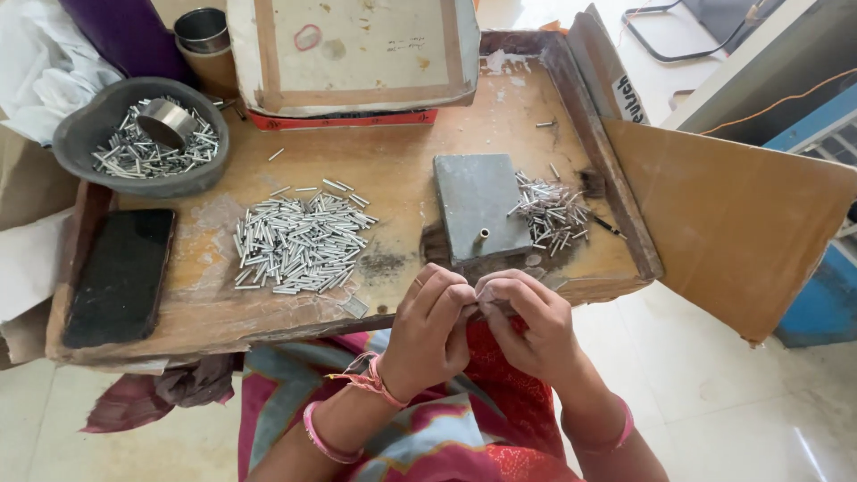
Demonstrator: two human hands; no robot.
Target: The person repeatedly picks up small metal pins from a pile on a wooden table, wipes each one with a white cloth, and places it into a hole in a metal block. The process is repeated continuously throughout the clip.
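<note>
Head view of a low, worn wooden work board (402, 170), seen from above. The left hand (431, 332) and right hand (527, 326) meet fingertip to fingertip just off the board's near edge, over the lap. Their fingers are pinched closed around something small at the point of contact; it is almost wholly hidden, so whether it is one of the short silver metal tubes cannot be told, nor which hand bears it.

Directly beyond the pinch, close by, lies a flat grey metal block (480, 207) with a short upright peg (482, 236) near its nearer edge. Beyond and to the right of the pinch, touching the block's side, sits a small scattered heap of tubes (552, 212). Beyond and to the left lies a larger, loosely aligned heap of tubes (299, 241). Farther left are a black rectangular phone (120, 275) and a dark grey round bowl (141, 138) holding more tubes and a shiny metal ring (167, 120).

Risk, as judged: the pinch sits off the board, so a slip of the fingertips would likely drop the piece into the patterned red cloth (500, 428) or onto the pale floor (741, 393). A wrist sweeping forward could scatter either heap, as the board shows no raised lip on its near edge.
</note>
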